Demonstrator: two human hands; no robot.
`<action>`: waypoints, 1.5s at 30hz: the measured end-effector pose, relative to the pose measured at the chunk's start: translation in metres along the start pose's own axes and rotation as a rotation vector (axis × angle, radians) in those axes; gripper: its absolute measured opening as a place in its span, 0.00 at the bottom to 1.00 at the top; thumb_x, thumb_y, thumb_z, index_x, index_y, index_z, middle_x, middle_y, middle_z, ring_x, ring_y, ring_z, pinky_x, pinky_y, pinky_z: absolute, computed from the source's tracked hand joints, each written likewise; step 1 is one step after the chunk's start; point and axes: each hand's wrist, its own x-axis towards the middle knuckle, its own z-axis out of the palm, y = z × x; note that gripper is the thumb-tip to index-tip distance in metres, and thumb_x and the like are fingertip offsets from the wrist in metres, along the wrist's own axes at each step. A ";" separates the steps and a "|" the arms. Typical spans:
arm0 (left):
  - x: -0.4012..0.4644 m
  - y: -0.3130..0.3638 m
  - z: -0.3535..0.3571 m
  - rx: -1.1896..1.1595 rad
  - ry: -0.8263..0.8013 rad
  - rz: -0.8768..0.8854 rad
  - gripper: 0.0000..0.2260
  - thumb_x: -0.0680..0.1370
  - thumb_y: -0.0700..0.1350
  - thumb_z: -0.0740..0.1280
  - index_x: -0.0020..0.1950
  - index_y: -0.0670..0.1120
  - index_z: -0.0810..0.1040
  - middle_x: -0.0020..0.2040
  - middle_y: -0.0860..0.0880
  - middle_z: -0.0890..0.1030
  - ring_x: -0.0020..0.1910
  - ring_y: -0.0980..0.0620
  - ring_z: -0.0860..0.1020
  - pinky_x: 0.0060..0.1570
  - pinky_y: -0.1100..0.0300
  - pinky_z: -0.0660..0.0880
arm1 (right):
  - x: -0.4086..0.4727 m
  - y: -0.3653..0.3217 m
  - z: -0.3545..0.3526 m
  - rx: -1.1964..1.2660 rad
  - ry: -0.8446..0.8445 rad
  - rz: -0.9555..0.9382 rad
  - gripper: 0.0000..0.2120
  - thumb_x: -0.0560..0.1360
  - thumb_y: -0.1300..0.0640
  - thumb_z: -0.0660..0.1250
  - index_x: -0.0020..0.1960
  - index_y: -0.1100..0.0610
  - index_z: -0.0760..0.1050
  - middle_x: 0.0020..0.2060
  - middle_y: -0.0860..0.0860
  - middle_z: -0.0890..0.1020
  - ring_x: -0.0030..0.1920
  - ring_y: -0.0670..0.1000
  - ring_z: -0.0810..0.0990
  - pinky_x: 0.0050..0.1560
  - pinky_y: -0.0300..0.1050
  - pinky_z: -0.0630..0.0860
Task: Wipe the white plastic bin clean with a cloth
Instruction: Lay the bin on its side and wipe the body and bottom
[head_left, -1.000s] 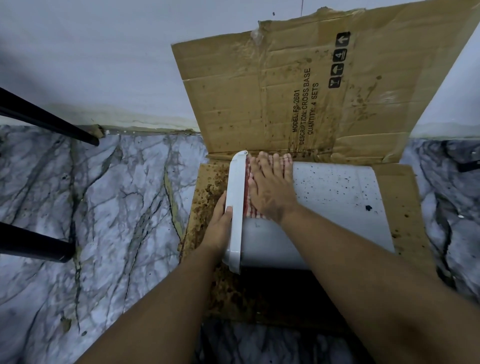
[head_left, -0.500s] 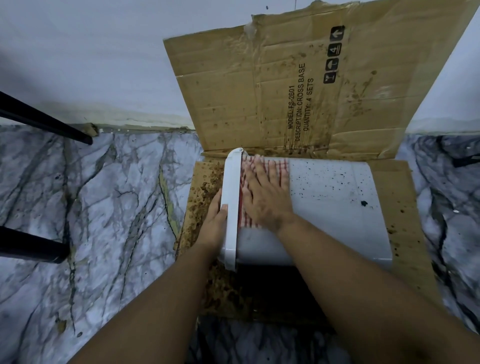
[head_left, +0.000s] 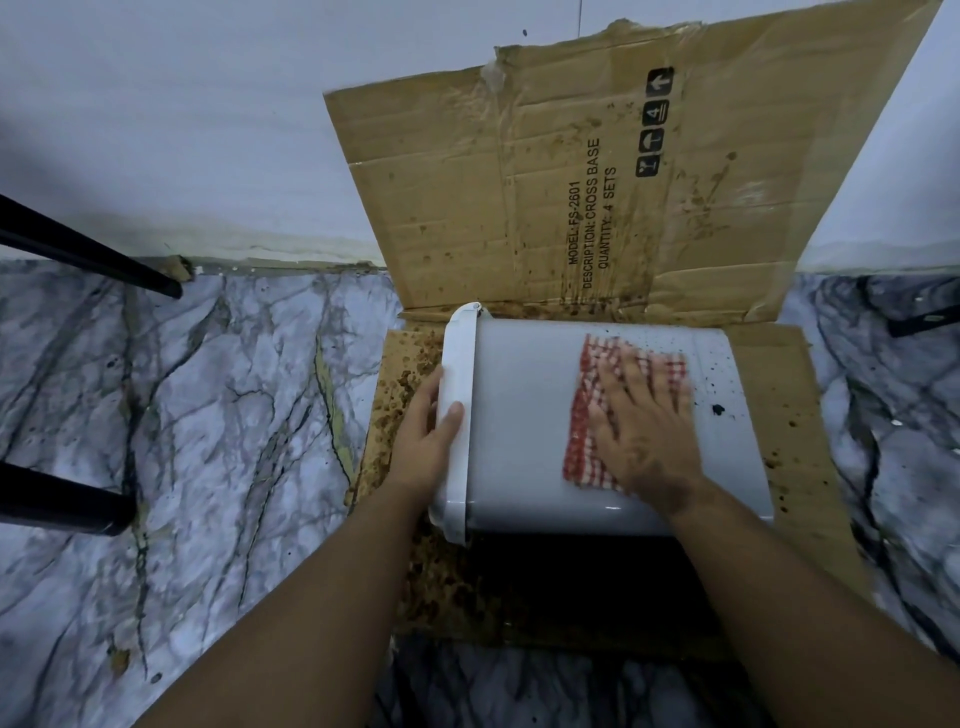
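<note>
Wiping the bin's side
Right hand (head_left: 641, 431) flat on soft checked cloth (head_left: 587, 415); left hand (head_left: 428, 426) grips light, slippery white plastic bin (head_left: 519, 415) by its rim.

The bin (head_left: 524, 415) is white plastic, smooth and slightly glossy, with dark specks on its right part. The cloth (head_left: 592, 415) on it is a woven red-and-white check, soft and matt. Under and behind the bin lies brown corrugated cardboard (head_left: 467, 208), matt, creased, taped at the top and stained with brown spatter. The floor (head_left: 208, 415) is polished grey-veined marble with a dull sheen. The black legs (head_left: 62, 499) at the left look smooth.
</note>
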 end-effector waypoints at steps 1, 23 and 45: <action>0.002 0.000 0.001 0.045 -0.030 0.012 0.23 0.82 0.51 0.66 0.76 0.61 0.66 0.74 0.56 0.69 0.68 0.52 0.73 0.65 0.53 0.75 | 0.004 0.008 -0.002 -0.003 0.000 0.046 0.32 0.81 0.37 0.41 0.81 0.48 0.43 0.81 0.52 0.45 0.79 0.60 0.39 0.77 0.64 0.38; 0.002 -0.008 0.007 0.193 -0.013 0.135 0.27 0.77 0.59 0.64 0.76 0.62 0.64 0.78 0.54 0.64 0.75 0.49 0.65 0.73 0.39 0.65 | 0.062 0.033 -0.018 -0.024 -0.011 0.080 0.32 0.80 0.39 0.40 0.81 0.49 0.46 0.81 0.55 0.50 0.79 0.62 0.44 0.77 0.65 0.43; 0.003 -0.010 0.006 0.175 -0.022 0.137 0.24 0.76 0.60 0.65 0.71 0.73 0.65 0.79 0.55 0.62 0.76 0.50 0.64 0.74 0.39 0.65 | 0.026 0.033 -0.019 0.013 0.007 0.030 0.30 0.82 0.41 0.43 0.81 0.48 0.43 0.81 0.51 0.46 0.79 0.59 0.41 0.76 0.63 0.38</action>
